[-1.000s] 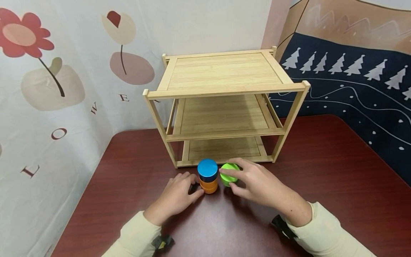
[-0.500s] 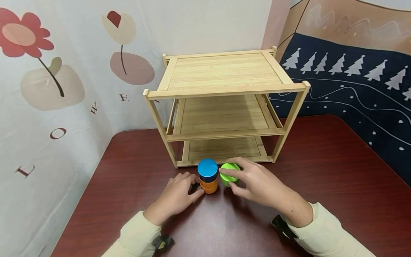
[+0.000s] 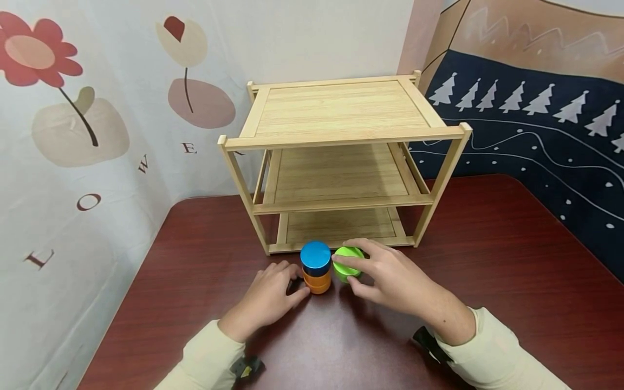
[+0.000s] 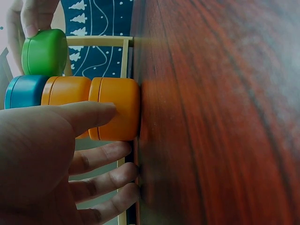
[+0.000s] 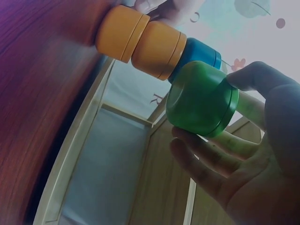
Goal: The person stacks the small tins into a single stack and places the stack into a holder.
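Observation:
Three small lidded tins stand stacked on the table: a lower orange tin (image 4: 123,90), an upper orange tin (image 4: 70,88) and a blue tin (image 3: 316,255) on top. My left hand (image 3: 268,297) rests on the table at the stack's left, its thumb and forefinger holding the lower orange tin at the base. A green tin (image 5: 201,98) is off the table, pinched between the thumb and fingers of my right hand (image 3: 400,279). It hangs just right of the blue tin, at about its height. Whether green and blue touch, I cannot tell.
A three-tier wooden shelf (image 3: 341,138) stands close behind the tins. Under everything is a dark red wooden table (image 3: 195,244). Printed cloths hang behind: a flower-patterned one (image 3: 112,189) at left and a dark one with trees (image 3: 526,130) at right.

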Demonstrator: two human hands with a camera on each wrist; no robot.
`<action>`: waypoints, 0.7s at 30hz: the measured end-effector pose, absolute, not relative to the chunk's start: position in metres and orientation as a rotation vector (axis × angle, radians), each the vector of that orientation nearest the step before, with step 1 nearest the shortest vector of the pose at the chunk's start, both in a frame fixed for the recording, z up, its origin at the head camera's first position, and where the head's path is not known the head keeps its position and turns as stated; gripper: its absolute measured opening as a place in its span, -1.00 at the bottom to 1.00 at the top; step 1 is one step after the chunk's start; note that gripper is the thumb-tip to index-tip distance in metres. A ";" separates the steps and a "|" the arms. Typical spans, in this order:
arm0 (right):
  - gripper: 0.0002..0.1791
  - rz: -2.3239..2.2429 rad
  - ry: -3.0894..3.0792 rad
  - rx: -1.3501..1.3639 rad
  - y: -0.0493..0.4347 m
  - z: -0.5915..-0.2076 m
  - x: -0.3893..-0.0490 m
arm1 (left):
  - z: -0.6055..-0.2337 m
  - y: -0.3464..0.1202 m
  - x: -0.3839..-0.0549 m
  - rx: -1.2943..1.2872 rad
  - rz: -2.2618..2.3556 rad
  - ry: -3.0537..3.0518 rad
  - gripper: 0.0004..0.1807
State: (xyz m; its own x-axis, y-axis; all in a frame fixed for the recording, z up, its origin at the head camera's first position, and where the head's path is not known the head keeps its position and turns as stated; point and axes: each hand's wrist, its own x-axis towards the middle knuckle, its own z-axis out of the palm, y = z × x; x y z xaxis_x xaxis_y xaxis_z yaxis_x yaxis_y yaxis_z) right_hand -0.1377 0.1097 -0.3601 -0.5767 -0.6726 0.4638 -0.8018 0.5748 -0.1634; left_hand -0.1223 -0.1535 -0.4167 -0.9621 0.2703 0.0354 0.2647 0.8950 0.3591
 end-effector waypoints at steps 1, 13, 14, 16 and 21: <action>-0.59 0.511 -2.451 1.201 0.110 -0.360 -0.138 | -0.417 -0.153 -0.122 0.429 0.575 3.042 -0.68; -0.57 0.514 -2.419 1.201 0.109 -0.361 -0.138 | -0.415 -0.153 -0.122 0.419 0.578 3.038 -0.69; -0.57 0.518 -2.418 1.200 0.109 -0.361 -0.138 | -0.415 -0.153 -0.122 0.418 0.578 3.037 -0.69; -0.57 0.526 -2.416 1.200 0.109 -0.361 -0.138 | -0.415 -0.153 -0.122 0.419 0.577 3.036 -0.68; -0.58 0.543 -2.407 1.199 0.109 -0.361 -0.138 | -0.415 -0.153 -0.122 0.422 0.576 3.036 -0.68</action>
State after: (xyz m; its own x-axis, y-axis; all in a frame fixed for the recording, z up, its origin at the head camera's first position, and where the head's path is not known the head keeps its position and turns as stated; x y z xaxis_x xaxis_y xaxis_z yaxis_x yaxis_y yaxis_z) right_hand -0.1376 0.1094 -0.3606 -0.5545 -0.6601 0.5068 -0.8137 0.5577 -0.1639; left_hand -0.1219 -0.1526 -0.4154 -0.9632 0.2674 0.0278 0.2590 0.8953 0.3623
